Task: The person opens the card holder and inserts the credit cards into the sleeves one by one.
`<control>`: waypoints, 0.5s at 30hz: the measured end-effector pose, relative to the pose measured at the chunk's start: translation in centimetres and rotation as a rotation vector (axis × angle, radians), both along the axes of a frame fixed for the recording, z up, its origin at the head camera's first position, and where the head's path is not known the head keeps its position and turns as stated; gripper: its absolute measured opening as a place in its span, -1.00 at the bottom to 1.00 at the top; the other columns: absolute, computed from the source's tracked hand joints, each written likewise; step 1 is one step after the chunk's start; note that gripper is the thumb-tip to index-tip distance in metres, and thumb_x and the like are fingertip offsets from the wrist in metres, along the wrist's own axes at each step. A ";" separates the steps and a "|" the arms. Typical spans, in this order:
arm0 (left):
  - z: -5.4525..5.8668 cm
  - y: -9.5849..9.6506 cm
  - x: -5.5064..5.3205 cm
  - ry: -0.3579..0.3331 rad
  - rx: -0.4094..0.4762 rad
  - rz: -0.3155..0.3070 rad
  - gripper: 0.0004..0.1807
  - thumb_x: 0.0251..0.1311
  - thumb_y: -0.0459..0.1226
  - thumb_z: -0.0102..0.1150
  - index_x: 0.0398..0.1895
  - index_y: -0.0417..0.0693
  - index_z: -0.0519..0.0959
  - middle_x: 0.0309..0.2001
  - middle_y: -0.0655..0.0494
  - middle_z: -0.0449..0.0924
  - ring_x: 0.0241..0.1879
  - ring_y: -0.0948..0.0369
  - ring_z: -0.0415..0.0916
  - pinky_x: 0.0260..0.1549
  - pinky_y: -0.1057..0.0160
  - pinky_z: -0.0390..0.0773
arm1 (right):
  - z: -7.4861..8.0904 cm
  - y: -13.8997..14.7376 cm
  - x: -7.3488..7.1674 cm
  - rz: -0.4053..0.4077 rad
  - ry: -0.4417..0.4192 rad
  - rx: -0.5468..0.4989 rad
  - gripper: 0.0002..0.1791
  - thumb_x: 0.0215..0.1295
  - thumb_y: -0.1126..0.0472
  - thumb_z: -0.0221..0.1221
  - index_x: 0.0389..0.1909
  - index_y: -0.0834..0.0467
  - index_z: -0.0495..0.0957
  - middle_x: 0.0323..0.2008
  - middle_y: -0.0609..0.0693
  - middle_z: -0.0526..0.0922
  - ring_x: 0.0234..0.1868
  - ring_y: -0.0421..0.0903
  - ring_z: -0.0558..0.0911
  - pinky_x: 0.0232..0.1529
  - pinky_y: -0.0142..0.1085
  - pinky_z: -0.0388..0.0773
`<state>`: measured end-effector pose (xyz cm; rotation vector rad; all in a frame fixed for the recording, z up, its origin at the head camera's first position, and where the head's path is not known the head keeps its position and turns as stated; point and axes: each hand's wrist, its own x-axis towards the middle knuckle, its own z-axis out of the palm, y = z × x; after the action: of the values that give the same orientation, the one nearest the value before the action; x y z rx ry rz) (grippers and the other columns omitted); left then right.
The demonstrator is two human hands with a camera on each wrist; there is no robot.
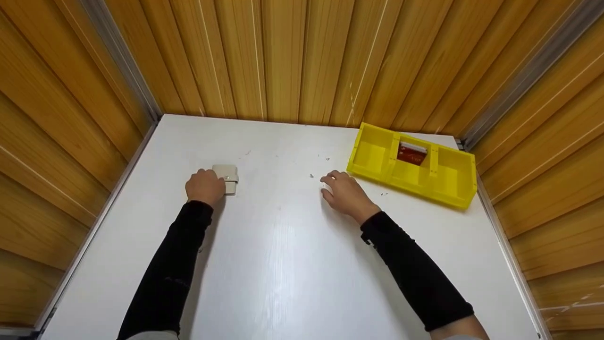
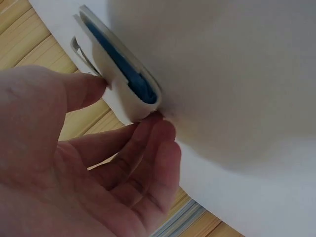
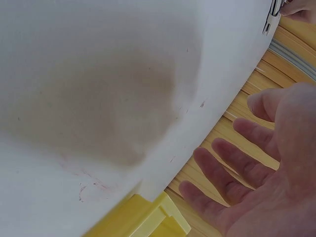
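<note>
A small cream wallet (image 1: 230, 174) with a snap strap lies on the white table, left of the middle. My left hand (image 1: 205, 187) holds it by its left side. In the left wrist view the thumb is against the cover of the wallet (image 2: 123, 79) and the fingertips are at its folded edge; something blue shows inside. My right hand (image 1: 348, 196) is held over the table, its fingers loosely bent and apart, with nothing in them. In the right wrist view the right hand (image 3: 256, 173) shows spread fingers.
Right of my right hand stands a yellow tray (image 1: 410, 187) with three compartments. Its middle one contains a red card (image 1: 411, 155) in front of white edges. Small dark marks dot the white table (image 1: 278, 245). Wood-patterned walls (image 1: 283, 61) enclose its back and sides.
</note>
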<state>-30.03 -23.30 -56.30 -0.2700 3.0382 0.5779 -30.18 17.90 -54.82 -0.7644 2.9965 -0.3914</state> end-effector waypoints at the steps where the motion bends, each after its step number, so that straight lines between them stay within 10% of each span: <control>1: 0.0 0.0 0.1 -0.006 0.004 -0.001 -0.49 0.58 -0.14 0.01 0.03 -0.52 0.69 -0.03 -0.44 0.68 -0.04 -0.33 0.71 -0.11 -0.29 0.75 | 0.0 0.0 0.0 0.001 0.004 0.001 -0.54 0.69 0.04 0.16 0.41 0.21 0.62 0.35 0.25 0.65 0.37 0.25 0.63 0.47 0.14 0.53; 15: 0.4 0.3 -0.2 0.009 0.326 0.097 -0.47 0.47 -0.21 0.08 0.19 -0.59 0.57 0.15 -0.49 0.59 0.08 -0.27 0.61 0.14 -0.23 0.65 | -0.4 0.4 0.0 -0.007 0.026 -0.005 -0.60 0.67 0.08 0.16 0.28 0.24 0.70 0.23 0.23 0.73 0.27 0.24 0.68 0.37 0.12 0.61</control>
<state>-30.18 -22.98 -55.93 -0.4011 2.8866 1.0665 -30.13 18.30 -55.26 -0.7655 3.0243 -0.3919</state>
